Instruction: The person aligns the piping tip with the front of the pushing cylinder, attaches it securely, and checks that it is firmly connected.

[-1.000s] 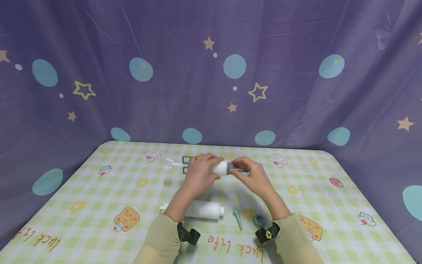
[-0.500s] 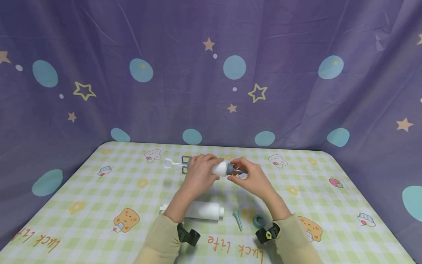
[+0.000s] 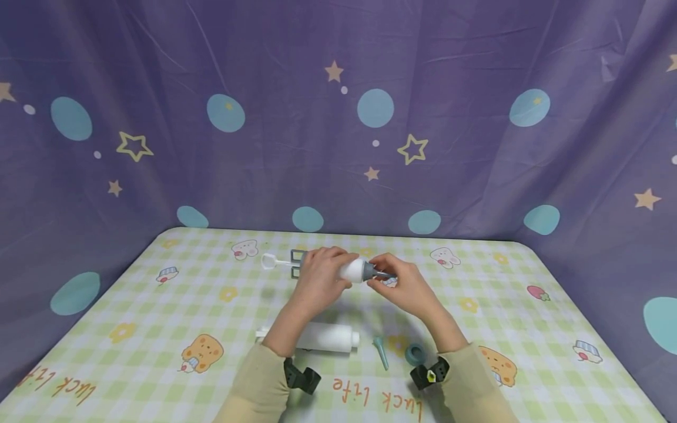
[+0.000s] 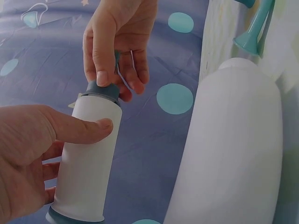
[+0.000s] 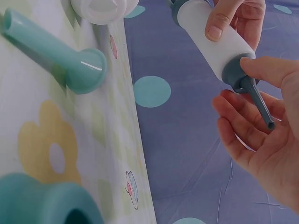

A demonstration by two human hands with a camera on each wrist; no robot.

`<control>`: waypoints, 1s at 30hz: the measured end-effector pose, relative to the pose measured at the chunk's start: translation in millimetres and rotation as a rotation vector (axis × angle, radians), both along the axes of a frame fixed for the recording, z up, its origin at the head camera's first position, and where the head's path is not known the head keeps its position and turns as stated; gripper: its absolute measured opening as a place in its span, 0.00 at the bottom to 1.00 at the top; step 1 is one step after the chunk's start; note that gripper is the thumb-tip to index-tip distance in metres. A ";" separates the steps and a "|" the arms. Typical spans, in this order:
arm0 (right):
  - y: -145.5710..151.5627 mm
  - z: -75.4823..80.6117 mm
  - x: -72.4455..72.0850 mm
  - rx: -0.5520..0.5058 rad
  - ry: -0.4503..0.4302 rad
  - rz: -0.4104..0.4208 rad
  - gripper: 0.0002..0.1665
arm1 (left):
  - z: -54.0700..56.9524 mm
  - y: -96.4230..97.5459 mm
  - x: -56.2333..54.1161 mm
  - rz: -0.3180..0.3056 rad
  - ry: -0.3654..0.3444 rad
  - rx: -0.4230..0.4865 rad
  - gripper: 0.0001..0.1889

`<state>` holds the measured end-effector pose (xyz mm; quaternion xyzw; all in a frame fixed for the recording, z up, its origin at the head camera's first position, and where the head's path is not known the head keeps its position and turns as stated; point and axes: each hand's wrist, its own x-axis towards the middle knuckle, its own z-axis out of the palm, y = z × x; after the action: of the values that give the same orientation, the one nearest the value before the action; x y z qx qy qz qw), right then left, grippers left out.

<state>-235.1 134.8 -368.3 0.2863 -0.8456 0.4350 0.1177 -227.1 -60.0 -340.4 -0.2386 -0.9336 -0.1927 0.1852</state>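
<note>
An icing syringe (image 3: pixel 351 270) with a white barrel lies level above the table, held in my left hand (image 3: pixel 322 275). The left thumb presses along the barrel in the left wrist view. Leftward stick out its grey finger grips and a white plunger with a loop handle (image 3: pixel 268 261). At the other end, my right hand (image 3: pixel 404 288) holds the grey screw cap (image 5: pixel 233 70), thumb on its top and fingers curled below. A thin grey nozzle (image 5: pixel 259 105) points out of the cap past the right palm.
On the checked tablecloth a second white cylinder (image 3: pixel 328 337) lies near the left forearm, partly behind it. To its right are a teal cone-shaped nozzle (image 3: pixel 381 352) and a teal ring-like cap (image 3: pixel 415 353). A purple curtain (image 3: pixel 338 176) hangs behind the table.
My right fingers and thumb have shifted slightly on the grey cap, showing more of it, and the nozzle tip now sits a little lower and further left. The left hand stays put.
</note>
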 end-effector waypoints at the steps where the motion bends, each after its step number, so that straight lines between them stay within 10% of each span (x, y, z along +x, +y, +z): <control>1: 0.2 -0.1 -0.1 0.000 -0.004 0.000 0.17 | 0.0 0.0 0.1 0.001 0.003 -0.002 0.26; 30: 2.1 -1.7 0.7 0.052 -0.047 -0.052 0.23 | 1.4 -0.1 1.8 0.007 0.015 -0.040 0.26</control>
<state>-234.4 136.9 -369.9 0.2569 -0.8663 0.4163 0.1014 -225.3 -60.1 -338.9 -0.2407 -0.9366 -0.1716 0.1880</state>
